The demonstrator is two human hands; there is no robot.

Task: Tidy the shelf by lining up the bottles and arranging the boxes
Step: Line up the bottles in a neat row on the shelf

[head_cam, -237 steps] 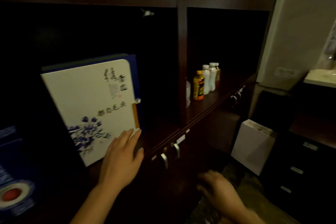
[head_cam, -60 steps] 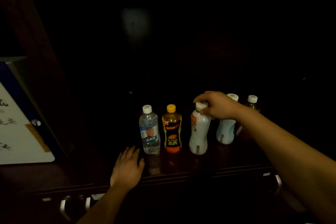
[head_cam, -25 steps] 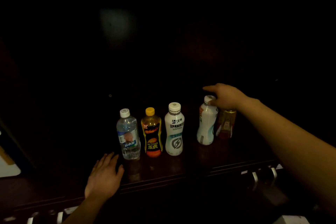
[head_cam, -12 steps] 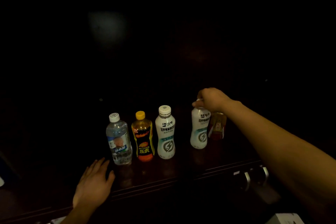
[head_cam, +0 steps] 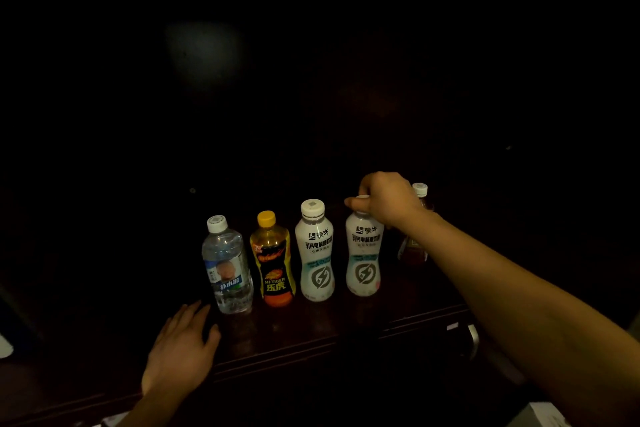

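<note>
The right hand [head_cam: 386, 199] grasps the second white bottle's [head_cam: 363, 256] cap, just right of the first white bottle [head_cam: 316, 253]; set it level with that neighbour, label forward. The left hand [head_cam: 183, 350] rests flat and released on the shelf [head_cam: 311, 333].

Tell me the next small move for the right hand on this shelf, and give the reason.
Probably let go of the second white bottle and reach for the brown bottle. The right hand grips the white bottle's cap, and it already stands upright beside the other white bottle, level with the orange bottle and water bottle. The brown one sits farther back, out of line.
</note>
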